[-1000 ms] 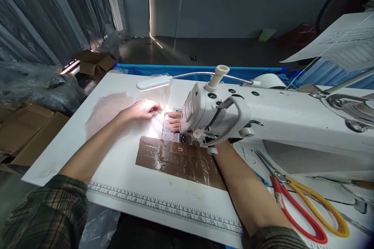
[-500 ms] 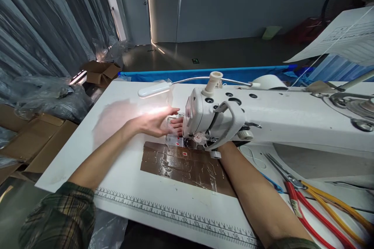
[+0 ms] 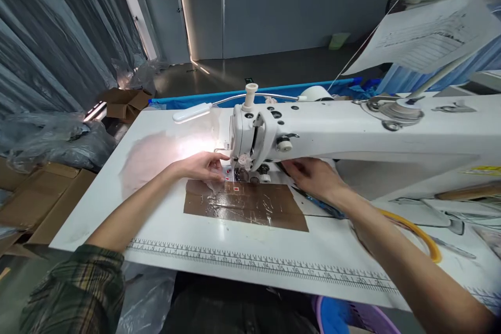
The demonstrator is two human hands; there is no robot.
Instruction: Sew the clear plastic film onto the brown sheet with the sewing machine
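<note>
My left hand (image 3: 203,166) lies with its fingers stretched out on a small clear plastic piece with red marks (image 3: 229,180), right beside the needle of the white sewing machine (image 3: 313,130). My right hand (image 3: 313,177) hovers under the machine's arm, to the right of the needle. Its fingers are loosely curled and blurred, and I cannot make out anything in them. A brown patch covered in shiny tape (image 3: 242,203) lies on the white table (image 3: 156,229) just in front of both hands.
A lit gooseneck lamp (image 3: 193,112) shines on the needle area. A printed ruler (image 3: 254,263) runs along the table's near edge. Yellow-handled scissors (image 3: 422,237) lie behind my right forearm. A paper sheet (image 3: 426,36) hangs above the machine. Cardboard boxes (image 3: 125,102) and plastic bags sit at left.
My right hand has drawn back from behind the needle to the right side under the machine's arm. My left hand has come down beside the needle. The view has shifted right.
</note>
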